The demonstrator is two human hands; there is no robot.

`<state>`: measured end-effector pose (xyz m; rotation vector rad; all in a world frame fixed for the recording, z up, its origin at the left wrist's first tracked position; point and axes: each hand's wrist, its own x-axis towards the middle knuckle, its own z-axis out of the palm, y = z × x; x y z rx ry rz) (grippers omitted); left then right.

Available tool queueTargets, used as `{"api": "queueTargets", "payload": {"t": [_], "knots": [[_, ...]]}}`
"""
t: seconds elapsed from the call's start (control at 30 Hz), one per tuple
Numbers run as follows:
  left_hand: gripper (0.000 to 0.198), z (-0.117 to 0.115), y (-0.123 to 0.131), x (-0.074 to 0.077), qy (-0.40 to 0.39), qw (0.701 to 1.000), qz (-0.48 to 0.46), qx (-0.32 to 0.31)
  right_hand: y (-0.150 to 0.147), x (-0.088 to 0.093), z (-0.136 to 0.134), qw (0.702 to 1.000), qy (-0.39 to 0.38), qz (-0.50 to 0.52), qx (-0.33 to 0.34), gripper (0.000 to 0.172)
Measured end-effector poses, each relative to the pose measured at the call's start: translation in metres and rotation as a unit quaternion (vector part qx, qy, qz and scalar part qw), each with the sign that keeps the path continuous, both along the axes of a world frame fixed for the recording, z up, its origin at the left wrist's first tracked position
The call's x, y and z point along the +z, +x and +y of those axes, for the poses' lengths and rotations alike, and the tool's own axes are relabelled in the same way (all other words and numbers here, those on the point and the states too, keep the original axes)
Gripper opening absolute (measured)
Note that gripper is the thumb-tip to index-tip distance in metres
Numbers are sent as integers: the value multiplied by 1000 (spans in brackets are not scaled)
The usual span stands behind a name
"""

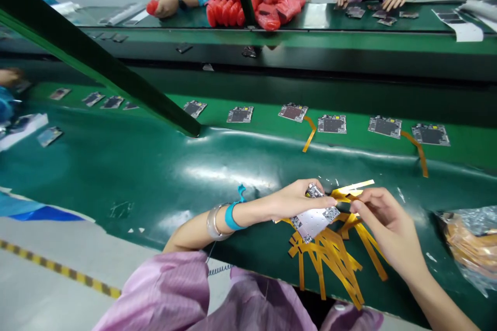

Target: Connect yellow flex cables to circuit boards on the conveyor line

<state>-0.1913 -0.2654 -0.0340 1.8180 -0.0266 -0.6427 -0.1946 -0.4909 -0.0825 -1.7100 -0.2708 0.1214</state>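
Observation:
My left hand [301,199] is closed around a circuit board [313,223], thumb across its face, tilted above the bench. Between the thumb and fingers of my right hand [382,220] is one end of an orange flex cable [345,195], right at the board's edge. Whether the cable is joined to the board I cannot tell. Beneath both hands spreads a loose pile of orange flex cables [330,253]. A blue wrist strap [232,216] and a clear bangle circle my left wrist.
Several circuit boards [332,124] lie in a row beyond my hands, some with cables attached. A plastic bag of cables [471,243] lies at right. A green post [97,70] slants across the left. Co-workers sit opposite, near red wrapped bundles [267,2].

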Motion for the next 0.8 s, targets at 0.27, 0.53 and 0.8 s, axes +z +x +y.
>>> {"api": "queueTargets", "payload": {"t": [0.27, 0.53, 0.8], "knots": [[25, 0, -7, -9, -10, 999, -26, -36, -5, 8, -2, 994, -17, 81, 71, 23], [26, 2, -18, -16, -21, 995, -76, -61, -6, 1, 0, 983, 10, 174, 59, 35], [23, 0, -21, -15, 3, 991, -133, -28, -10, 2, 7, 997, 18, 76, 7, 27]]}}
